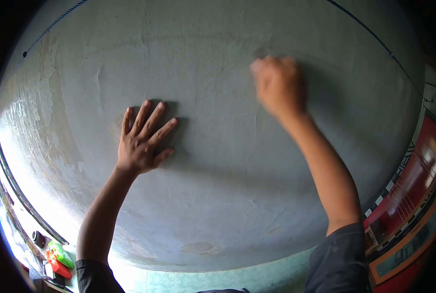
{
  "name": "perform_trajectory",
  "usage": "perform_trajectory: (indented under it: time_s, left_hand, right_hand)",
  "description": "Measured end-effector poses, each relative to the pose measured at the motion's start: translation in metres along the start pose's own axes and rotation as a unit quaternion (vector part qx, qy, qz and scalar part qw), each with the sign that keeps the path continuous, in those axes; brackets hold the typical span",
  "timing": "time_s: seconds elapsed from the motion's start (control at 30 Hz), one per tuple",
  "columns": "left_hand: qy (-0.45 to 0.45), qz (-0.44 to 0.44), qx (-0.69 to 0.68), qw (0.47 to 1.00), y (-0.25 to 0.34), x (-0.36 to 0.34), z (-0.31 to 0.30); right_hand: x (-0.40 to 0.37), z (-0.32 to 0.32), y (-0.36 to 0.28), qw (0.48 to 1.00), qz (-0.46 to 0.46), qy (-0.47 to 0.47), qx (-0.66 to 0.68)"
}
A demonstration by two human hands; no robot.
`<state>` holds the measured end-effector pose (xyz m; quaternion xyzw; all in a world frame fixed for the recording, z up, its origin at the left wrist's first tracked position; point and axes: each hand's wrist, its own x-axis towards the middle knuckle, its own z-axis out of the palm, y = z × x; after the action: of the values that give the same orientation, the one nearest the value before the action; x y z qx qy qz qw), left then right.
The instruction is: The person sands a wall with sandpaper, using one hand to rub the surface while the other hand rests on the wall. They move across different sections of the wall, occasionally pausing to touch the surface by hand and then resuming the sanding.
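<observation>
Both hands are at a grey wall [218,146] with peeling, uneven paint. My left hand [142,139] lies flat against it left of centre, fingers spread, holding nothing. Higher up and to the right, my right hand [279,85] is closed in a fist-like grip near the wall, slightly blurred by motion. A small dark shape shows at its fingertips, too unclear to name. Dark short sleeves cover both upper arms.
A blue cord [59,22] hangs at the upper left, another cord [362,24] at the upper right. Green and red bags [59,259] lie at the lower left. Pale green tiles [218,281] run below; a wood-framed panel [406,244] stands at the right.
</observation>
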<state>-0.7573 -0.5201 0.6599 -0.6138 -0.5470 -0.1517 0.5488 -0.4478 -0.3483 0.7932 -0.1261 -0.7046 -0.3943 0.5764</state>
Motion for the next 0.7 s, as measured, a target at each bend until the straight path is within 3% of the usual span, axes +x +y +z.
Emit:
perform_trajectory:
  time_s: [0.03,0.13,0.23,0.3,0.37,0.43,0.53,0.57,0.63,0.7]
  left_hand:
    - [0.002,-0.001,-0.002,1.000,0.000,-0.004,0.002]
    - [-0.001,-0.004,0.000,1.000,0.003,-0.016,0.008]
    - [-0.033,-0.030,-0.017,0.999,0.005,-0.020,0.006]
    - [-0.045,-0.042,-0.030,0.998,0.006,-0.024,0.005]
    - [-0.034,-0.040,-0.039,0.998,0.005,-0.023,0.007]
    - [-0.029,-0.041,-0.041,0.998,0.006,-0.022,0.006]
    - [-0.036,-0.039,-0.031,0.998,0.007,-0.027,0.007]
    - [-0.041,-0.040,-0.027,0.998,0.008,-0.030,0.009]
    - [-0.039,-0.035,-0.041,0.998,0.006,-0.039,0.012]
    - [-0.031,-0.031,-0.041,0.998,0.011,-0.050,0.015]
  right_hand:
    - [-0.009,0.001,-0.022,0.992,-0.108,-0.003,0.064]
    - [-0.027,0.010,-0.045,0.962,-0.219,-0.116,0.117]
    - [0.015,0.003,0.000,1.000,-0.015,-0.004,-0.012]
    - [0.036,-0.002,0.016,0.981,0.192,-0.024,-0.017]
    - [0.024,0.013,-0.005,0.994,0.103,0.025,-0.013]
    - [0.009,0.035,-0.045,0.992,-0.089,0.087,0.024]
    - [0.003,0.039,-0.069,0.972,-0.210,0.022,0.105]
    - [0.012,0.031,-0.061,0.994,-0.065,-0.015,0.084]
    - [0.037,0.007,-0.038,0.970,0.222,-0.093,0.039]
    - [0.027,0.008,-0.048,0.969,0.225,-0.096,0.030]
